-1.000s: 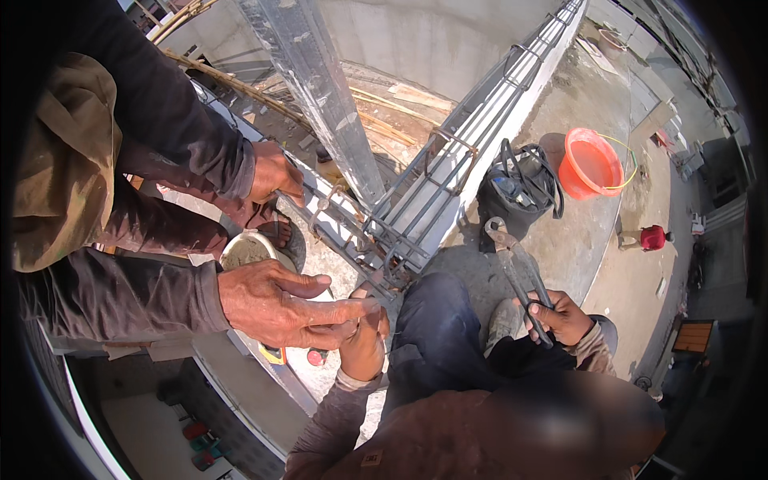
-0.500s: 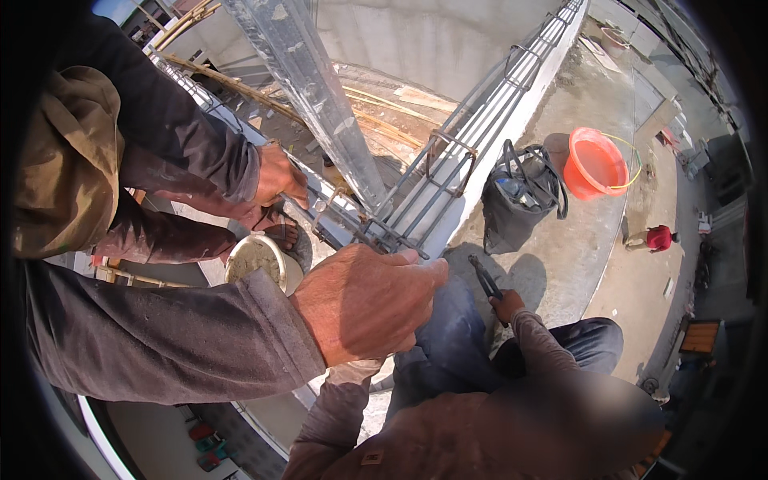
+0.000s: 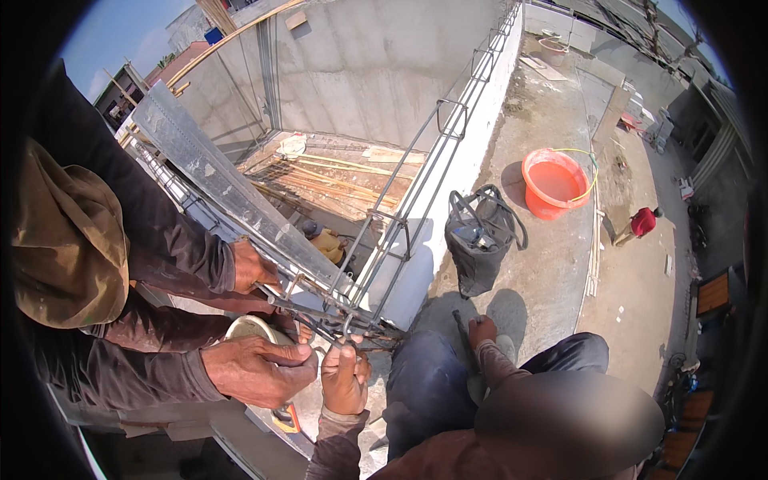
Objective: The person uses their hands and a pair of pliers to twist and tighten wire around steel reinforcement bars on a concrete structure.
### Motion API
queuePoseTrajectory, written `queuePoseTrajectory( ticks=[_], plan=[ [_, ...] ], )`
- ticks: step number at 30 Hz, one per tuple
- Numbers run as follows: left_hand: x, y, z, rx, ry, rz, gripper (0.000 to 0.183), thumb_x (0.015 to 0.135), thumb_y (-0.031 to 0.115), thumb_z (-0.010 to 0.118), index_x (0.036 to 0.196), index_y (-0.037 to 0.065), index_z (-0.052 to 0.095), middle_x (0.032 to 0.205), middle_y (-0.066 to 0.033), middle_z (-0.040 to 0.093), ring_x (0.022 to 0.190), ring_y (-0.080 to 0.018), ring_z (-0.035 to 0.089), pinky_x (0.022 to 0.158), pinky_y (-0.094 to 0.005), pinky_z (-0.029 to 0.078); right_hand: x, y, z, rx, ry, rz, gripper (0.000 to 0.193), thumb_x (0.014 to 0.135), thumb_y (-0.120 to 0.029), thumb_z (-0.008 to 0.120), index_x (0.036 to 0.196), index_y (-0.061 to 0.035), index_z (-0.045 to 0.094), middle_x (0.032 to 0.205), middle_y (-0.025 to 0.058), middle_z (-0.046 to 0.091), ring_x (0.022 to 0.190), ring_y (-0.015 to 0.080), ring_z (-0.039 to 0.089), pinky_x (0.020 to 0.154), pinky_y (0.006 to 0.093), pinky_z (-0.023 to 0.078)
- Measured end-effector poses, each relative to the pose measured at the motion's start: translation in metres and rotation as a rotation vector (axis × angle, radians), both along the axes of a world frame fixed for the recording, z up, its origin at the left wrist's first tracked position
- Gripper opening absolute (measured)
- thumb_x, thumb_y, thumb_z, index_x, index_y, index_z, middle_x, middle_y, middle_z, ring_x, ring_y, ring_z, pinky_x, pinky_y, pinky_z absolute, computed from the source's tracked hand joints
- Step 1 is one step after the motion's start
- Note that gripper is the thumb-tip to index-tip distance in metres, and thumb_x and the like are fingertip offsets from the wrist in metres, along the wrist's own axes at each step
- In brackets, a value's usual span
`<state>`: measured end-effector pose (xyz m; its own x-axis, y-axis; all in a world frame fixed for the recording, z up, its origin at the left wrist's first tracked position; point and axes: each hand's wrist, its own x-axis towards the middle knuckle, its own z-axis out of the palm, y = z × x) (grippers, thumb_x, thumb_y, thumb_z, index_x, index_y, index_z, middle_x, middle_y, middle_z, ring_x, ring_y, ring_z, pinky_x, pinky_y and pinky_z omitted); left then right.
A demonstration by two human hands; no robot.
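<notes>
The person's left hand point(image 3: 260, 370) is drawn into a closed fist just below the near end of the rebar cage point(image 3: 400, 232). The grip is curled tight, but what it encloses is hidden by the fingers. The right hand is out of the picture.

The cage sits along the top edge of the white wall point(image 3: 460, 152). It runs from the crowded near corner, where the hands meet, away toward the wall's far end. It is made of long thin grey bars boxed in by square stirrups, with rust and dirt at the joints (the near end is a tangle of crossing rods, hard to sort out).

The hands seem gathered at that corner because the bars need steadying there. A second person's hand point(image 3: 254, 268), in a dark sleeve from the left, clamps the upper rods beside a slanting galvanised channel point(image 3: 224, 184). A crouching co-worker's hand point(image 3: 344, 376) grips upward just beside the fist, apparently bracing the same junction from below. That co-worker's other hand point(image 3: 482, 330) rests by the knee.

A pale round vessel point(image 3: 244, 326) shows between the arms. On the slab past the wall stand a black bag point(image 3: 480, 240) and, further off, an orange tub point(image 3: 554, 182).
</notes>
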<state>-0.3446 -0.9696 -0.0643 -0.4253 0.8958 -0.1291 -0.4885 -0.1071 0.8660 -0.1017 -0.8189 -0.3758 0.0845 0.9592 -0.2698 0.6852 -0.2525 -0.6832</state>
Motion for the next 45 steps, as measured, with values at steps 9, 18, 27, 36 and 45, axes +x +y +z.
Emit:
queuePoseTrajectory(
  ticks=[9, 18, 27, 36, 45],
  plan=[
    [0.006, 0.003, -0.014, 0.042, -0.061, 0.095, 0.033, 0.102, 0.036, 0.055, 0.11, 0.005, 0.061, 0.071, 0.0019, 0.05, 0.055, -0.0061, 0.04, 0.051, -0.0209, 0.032, -0.124, 0.091, 0.314, 0.479, 0.707, 0.319, 0.035, 0.103, -0.032, 0.054, 0.096, 0.0004, 0.065, 0.081, 0.0016, 0.064, 0.074, 0.0085, 0.059, 0.069, 0.0245, 0.048],
    [0.012, 0.0, -0.013, 0.06, -0.244, 0.1, 0.027, 0.103, 0.027, 0.055, 0.108, 0.002, 0.063, 0.08, 0.0, 0.054, 0.056, -0.0066, 0.04, 0.054, -0.021, 0.033, -0.168, 0.081, 0.317, 0.212, 1.216, 0.195, 0.039, 0.105, -0.034, 0.048, 0.076, -0.0089, 0.048, 0.063, -0.0058, 0.039, 0.057, 0.0063, 0.039, 0.053, 0.0241, 0.034],
    [0.033, 0.015, -0.006, 0.062, -0.264, 0.21, 0.023, 0.101, 0.029, 0.057, 0.105, 0.006, 0.059, 0.083, 0.0012, 0.053, 0.054, -0.0063, 0.039, 0.05, -0.0214, 0.031, -0.169, 0.078, 0.309, 0.49, 1.035, 0.181, 0.041, 0.107, -0.038, 0.044, 0.077, -0.0105, 0.046, 0.069, -0.0078, 0.034, 0.063, 0.0031, 0.03, 0.054, 0.0232, 0.026],
    [-0.003, -0.018, -0.082, -0.196, 0.941, -0.008, 0.029, 0.092, 0.024, 0.056, 0.117, 0.01, 0.059, 0.114, -0.014, 0.054, 0.101, -0.0302, 0.05, 0.086, -0.0426, 0.041, -0.168, 0.064, 0.312, 0.501, 0.788, 0.102, 0.043, 0.099, -0.037, 0.058, 0.085, 0.0036, 0.052, 0.07, 0.0184, 0.052, 0.066, 0.0298, 0.049, 0.066, 0.041, 0.043],
    [0.023, 0.009, -0.004, 0.07, -0.491, 0.044, 0.02, 0.103, 0.033, 0.055, 0.111, 0.014, 0.057, 0.08, 0.0026, 0.049, 0.06, -0.007, 0.041, 0.056, -0.0216, 0.035, -0.167, 0.073, 0.321, 0.563, 0.847, 0.178, 0.039, 0.098, -0.031, 0.061, 0.082, 0.0024, 0.051, 0.068, 0.0093, 0.052, 0.063, 0.0171, 0.044, 0.061, 0.0357, 0.041]
  ],
)
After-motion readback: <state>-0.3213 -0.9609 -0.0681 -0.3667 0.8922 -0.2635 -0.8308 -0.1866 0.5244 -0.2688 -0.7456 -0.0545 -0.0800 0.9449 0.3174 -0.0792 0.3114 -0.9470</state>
